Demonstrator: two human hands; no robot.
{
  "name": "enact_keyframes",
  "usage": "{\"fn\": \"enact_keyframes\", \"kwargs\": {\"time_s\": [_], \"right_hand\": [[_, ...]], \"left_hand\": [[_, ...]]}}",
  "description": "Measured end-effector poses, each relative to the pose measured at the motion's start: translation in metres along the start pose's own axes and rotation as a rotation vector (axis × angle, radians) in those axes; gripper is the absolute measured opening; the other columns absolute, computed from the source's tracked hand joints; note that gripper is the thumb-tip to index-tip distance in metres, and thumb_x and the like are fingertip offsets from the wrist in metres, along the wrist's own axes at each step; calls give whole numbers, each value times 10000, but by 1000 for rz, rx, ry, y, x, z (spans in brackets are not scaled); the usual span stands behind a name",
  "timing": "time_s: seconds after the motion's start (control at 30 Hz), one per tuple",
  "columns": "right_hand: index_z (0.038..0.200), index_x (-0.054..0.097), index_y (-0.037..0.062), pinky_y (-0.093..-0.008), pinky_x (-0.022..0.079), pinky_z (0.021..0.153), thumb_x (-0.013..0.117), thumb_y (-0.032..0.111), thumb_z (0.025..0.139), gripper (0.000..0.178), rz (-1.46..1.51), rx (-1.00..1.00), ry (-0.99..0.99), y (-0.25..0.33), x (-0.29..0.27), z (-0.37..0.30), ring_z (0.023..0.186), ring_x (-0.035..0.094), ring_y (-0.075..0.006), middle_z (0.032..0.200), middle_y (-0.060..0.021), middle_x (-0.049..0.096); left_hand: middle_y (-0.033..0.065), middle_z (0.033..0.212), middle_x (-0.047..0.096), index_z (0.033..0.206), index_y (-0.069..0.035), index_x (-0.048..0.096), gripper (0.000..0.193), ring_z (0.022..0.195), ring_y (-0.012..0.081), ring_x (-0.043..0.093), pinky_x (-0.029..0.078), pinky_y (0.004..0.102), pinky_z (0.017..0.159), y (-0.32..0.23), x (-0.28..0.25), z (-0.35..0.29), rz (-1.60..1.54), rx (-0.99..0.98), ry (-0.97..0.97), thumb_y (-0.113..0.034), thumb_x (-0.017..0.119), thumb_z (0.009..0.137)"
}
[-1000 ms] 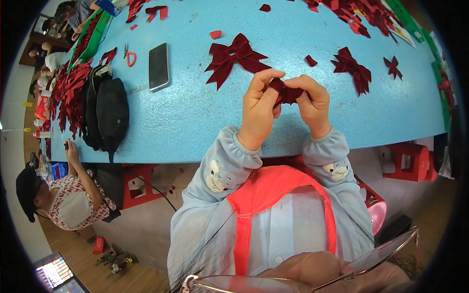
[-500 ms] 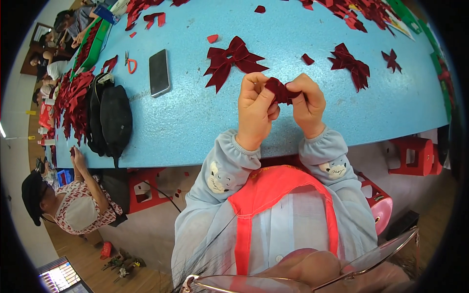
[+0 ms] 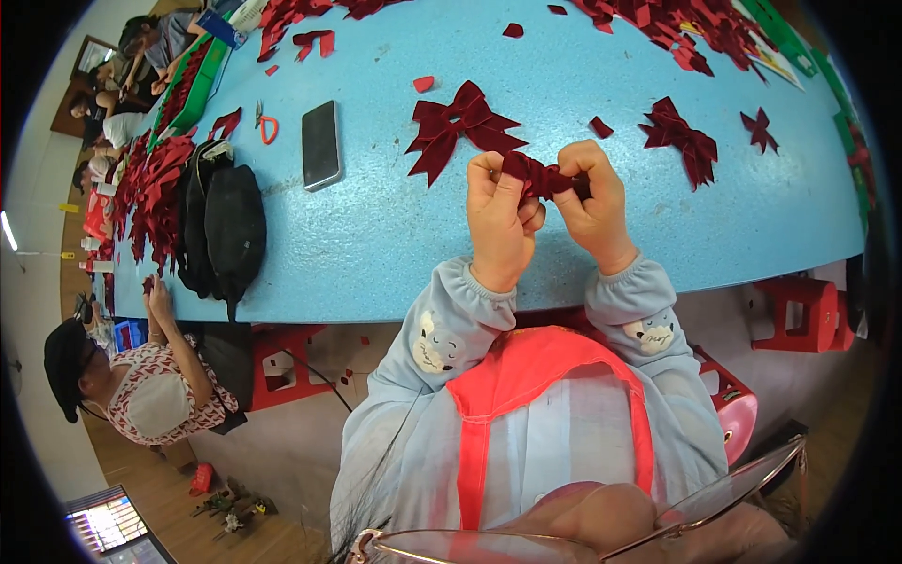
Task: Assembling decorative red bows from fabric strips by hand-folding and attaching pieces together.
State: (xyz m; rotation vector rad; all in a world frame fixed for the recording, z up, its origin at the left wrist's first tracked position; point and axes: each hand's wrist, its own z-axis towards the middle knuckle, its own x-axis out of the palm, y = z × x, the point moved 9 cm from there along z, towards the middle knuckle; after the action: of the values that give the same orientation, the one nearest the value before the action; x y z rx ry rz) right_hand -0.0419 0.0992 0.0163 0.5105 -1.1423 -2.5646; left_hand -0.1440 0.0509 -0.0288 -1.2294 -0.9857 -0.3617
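Observation:
My left hand [image 3: 501, 221] and my right hand [image 3: 594, 209] both pinch a dark red velvet ribbon piece [image 3: 537, 176], folded between the fingertips just above the blue table [image 3: 395, 244]. A finished dark red bow [image 3: 458, 125] lies flat on the table right behind my hands. Another finished bow [image 3: 678, 136] lies to the right of them. A small ribbon scrap [image 3: 601, 126] sits between the two bows.
A dark phone [image 3: 321, 144], orange-handled scissors [image 3: 267, 124] and a black bag [image 3: 222, 230] lie on the table's left part. Piles of red ribbon pieces [image 3: 155, 183] cover the left and far edges. A seated person [image 3: 132, 376] works at lower left. Red stools [image 3: 799, 315] stand under the table.
My hands stay together on the ribbon piece; the fingers have shifted slightly, folding it tighter. The view has drifted a little.

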Motion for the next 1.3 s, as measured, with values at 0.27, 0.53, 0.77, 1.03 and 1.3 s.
{"fn": "enact_keyframes", "kwargs": {"time_s": [0.27,0.53,0.77,1.03,1.3], "right_hand": [[924,461,29,-217,420,610,526,-28,833,126,167,-110,-262,18,9,-4,699,483,-101,925,-75,507],[951,545,1,-227,432,623,463,-67,814,173,-106,-126,-128,59,24,5,719,512,-122,858,-73,544],[986,558,9,-237,429,591,421,-96,799,255,-86,-163,-107,138,54,-22,683,512,-149,812,-80,541],[1034,514,2,-244,454,662,382,-71,849,238,-248,-218,-194,177,98,-55,770,522,-146,938,-69,533],[1048,486,24,-240,454,651,396,-32,879,199,-75,-125,-32,180,114,-63,776,510,-120,1001,-46,506]], "left_hand": [[-14,680,461,953,-124,391,108,442,28,303,237,191,361,-15,0,-6,18,15,28,-119,494,921],[-11,647,462,974,-109,418,108,413,37,332,245,197,344,-48,7,-18,112,11,-17,-115,497,901],[-20,645,461,1140,-114,451,257,433,37,334,248,203,361,-106,13,-80,201,-4,108,-76,458,886],[-28,641,435,1082,-93,476,207,437,30,318,237,200,364,-143,-9,-132,-25,-138,-51,-74,463,876],[-17,632,429,893,-110,410,75,434,41,319,220,207,348,-160,-16,-149,132,-74,177,-50,445,863]]}}
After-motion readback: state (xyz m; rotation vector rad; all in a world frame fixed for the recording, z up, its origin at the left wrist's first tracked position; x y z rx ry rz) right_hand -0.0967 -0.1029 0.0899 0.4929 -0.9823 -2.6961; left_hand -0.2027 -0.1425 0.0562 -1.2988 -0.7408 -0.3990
